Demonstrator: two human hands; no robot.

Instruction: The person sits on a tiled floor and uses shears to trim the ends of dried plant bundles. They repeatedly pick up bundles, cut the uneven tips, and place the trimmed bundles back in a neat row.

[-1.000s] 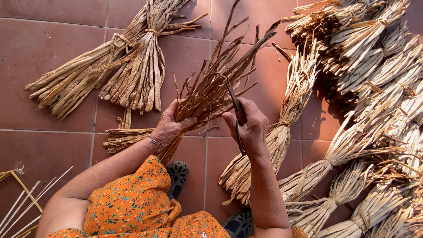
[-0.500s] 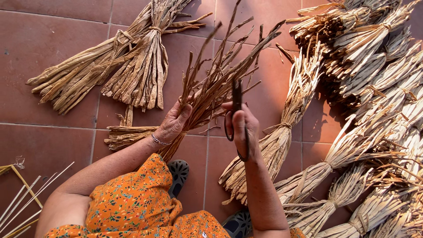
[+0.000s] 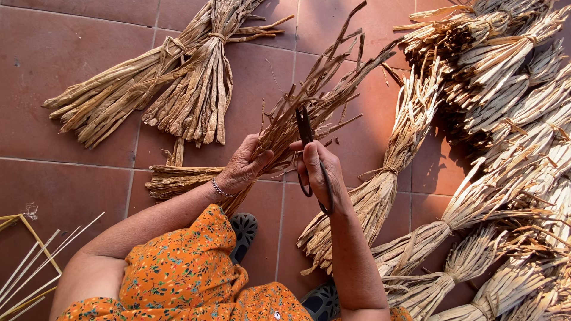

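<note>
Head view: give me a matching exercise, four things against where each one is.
Things:
1. scissors
2. bunch of dried stalks
3. thin pale sticks
4. heap of tied bundles

Places:
A. bottom left corner of the floor
B. along the right side
C. in the right hand
D. gripped by the left hand

Pairs: 1-C, 2-D, 3-A, 4-B

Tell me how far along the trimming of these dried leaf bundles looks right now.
Done: many tied bundles lie stacked at the right, two more at upper left. In hand: the left hand grips a loose bunch while the right hand holds scissors against it. Left: this bunch looks uneven and untied.
</note>
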